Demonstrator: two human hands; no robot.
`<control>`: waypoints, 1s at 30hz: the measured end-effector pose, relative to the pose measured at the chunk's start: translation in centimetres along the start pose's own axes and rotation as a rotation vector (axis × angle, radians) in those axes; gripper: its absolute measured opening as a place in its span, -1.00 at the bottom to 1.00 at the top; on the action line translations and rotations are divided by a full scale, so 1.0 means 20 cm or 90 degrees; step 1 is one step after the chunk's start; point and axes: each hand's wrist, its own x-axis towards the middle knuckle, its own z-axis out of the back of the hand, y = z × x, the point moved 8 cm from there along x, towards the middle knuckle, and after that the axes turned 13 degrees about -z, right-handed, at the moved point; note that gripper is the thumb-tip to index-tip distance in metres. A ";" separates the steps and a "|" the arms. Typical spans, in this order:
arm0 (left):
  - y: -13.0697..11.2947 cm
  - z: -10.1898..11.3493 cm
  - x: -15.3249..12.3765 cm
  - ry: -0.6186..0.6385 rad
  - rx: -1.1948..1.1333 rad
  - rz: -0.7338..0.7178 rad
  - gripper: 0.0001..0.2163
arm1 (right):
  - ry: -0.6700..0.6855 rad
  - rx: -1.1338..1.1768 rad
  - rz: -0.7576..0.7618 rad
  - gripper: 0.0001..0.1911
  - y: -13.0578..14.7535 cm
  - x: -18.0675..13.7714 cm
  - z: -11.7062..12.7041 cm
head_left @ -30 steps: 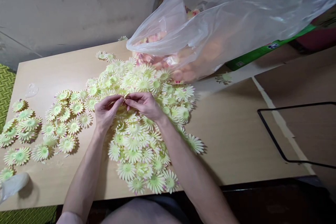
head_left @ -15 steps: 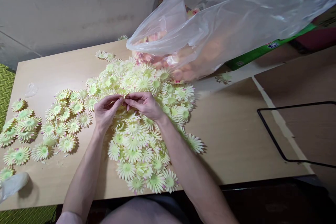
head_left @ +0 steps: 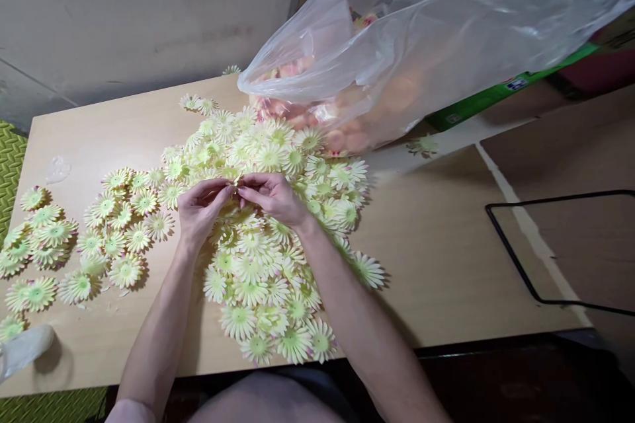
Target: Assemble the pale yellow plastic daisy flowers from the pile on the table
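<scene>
- The left hand (head_left: pixel 201 206) and right hand (head_left: pixel 272 196) met fingertip to fingertip over the middle of the pile (head_left: pixel 258 238), both pinching one small flower (head_left: pixel 236 180) between them.
- That flower sat right at the fingertips, just beyond the knuckles of both hands; neither hand was nearer, each gripping it from its own side.
- It was too small and too covered by fingers to tell how it was turned or which way its petals faced.
- Under and around both hands lay the loose flowers, spreading toward the person and beyond the fingertips.
- Off to the left of the left hand, a thinner scatter (head_left: pixel 114 225) lay flat on the table (head_left: pixel 446 258), well apart from the grip.
- Beyond the right hand, a clear bag (head_left: pixel 421 33) of pinkish pieces slumped onto the far edge of the pile, near but not touching the hands.
- Nothing stood between the hands and the pile.
</scene>
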 end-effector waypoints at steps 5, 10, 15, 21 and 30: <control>0.00 0.01 0.01 -0.012 0.012 0.004 -0.79 | -0.018 0.016 0.008 -0.73 0.00 0.01 0.00; 0.00 0.01 0.01 -0.008 0.011 -0.001 -0.79 | -0.023 0.023 0.006 -0.74 -0.01 0.01 0.01; 0.00 0.01 0.01 -0.003 0.006 -0.001 -0.80 | -0.016 0.019 0.013 -0.75 0.00 0.01 0.00; 0.01 0.01 0.00 -0.006 0.009 0.006 -0.78 | -0.009 0.013 0.021 -0.77 0.00 0.01 0.00; 0.00 0.00 0.00 0.021 0.018 -0.011 -0.79 | 0.000 0.017 0.020 -0.82 -0.01 0.01 0.01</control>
